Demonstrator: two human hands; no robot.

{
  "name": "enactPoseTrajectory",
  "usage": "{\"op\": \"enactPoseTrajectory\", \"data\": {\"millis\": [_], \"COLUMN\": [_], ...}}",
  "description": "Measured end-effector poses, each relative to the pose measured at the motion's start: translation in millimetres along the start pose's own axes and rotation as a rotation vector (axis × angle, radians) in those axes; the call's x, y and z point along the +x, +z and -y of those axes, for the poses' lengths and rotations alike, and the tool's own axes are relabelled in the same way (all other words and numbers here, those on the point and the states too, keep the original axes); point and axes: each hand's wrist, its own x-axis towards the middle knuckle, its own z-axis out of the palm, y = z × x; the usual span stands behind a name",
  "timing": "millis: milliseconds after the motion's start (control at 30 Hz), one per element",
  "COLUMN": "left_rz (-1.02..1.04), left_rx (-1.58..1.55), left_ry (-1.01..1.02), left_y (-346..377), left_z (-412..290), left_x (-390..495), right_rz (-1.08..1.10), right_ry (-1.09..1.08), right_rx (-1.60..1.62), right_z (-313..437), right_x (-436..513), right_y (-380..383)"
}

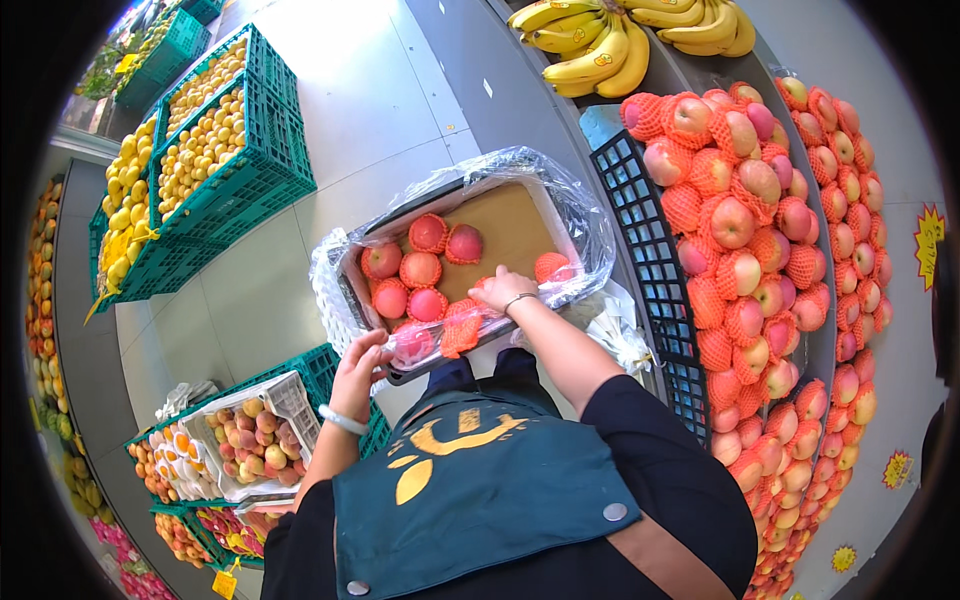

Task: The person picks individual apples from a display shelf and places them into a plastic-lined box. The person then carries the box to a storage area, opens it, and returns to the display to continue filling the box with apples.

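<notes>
An open box (499,214) lined with clear plastic film (581,195) lies before me. Red apples (420,269) in orange foam nets fill its left side, and one netted apple (553,267) sits at the right end. My right hand (508,289) reaches over the near edge, its fingers curled at a bit of orange foam net; whether they grip it is hidden. Just left of them, a loose-looking orange foam net (460,328) lies across the near edge. At the near left corner my left hand (363,367) has its fingers apart, beside film covering another apple (412,342).
Netted apples (735,225) are piled high on the right behind a black plastic grid (649,247), with bananas (600,52) above. Green crates (274,142) of yellow fruit stand left, and a white crate (300,405) of peaches (255,441) sits lower left. A white plastic bag (619,330) hangs right.
</notes>
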Motion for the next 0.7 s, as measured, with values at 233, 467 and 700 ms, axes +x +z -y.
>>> {"op": "enactPoseTrajectory", "data": {"millis": [233, 467, 700], "left_rz": [0.034, 0.480, 1.065], "left_rx": [0.018, 0.518, -0.312], "left_ry": [-0.059, 0.858, -0.018], "left_y": [-16, 105, 216], "left_z": [-10, -52, -109], "left_x": [2, 18, 3], "right_rz": [0.083, -0.362, -0.565], "right_ry": [-0.053, -0.429, -0.375], "right_rx": [0.124, 0.852, 1.001], "right_z": [-2, -4, -101], "right_x": [10, -130, -250], "right_y": [-8, -62, -128]}}
